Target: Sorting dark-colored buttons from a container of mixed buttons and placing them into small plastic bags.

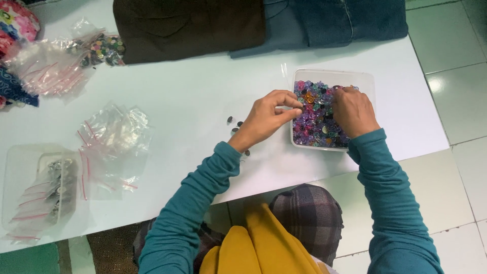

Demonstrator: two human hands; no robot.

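Your left hand sits at the nine o'clock edge of the clear tub, thumb and fingers pinched together over the beads; something small may be between the fingertips, but it is too tiny to make out. Your right hand is curled down into the tub at about three o'clock of the bead pile, fingertips buried among the pieces, so whether it grips anything cannot be told.

The tub holds a thick layer of mixed beads, mostly purple with pink, orange and green among them. That suggests the picking is at an early stage. Only a few dark beads lie out on the white table, at nine o'clock from your left hand, some near your wrist.

Farther out at nine o'clock lies a heap of small zip bags, which look empty. A lidded box at eight o'clock holds more bags with dark pieces inside. At eleven o'clock a bag of mixed buttons rests beside more bags. Folded cloth lies at twelve o'clock.
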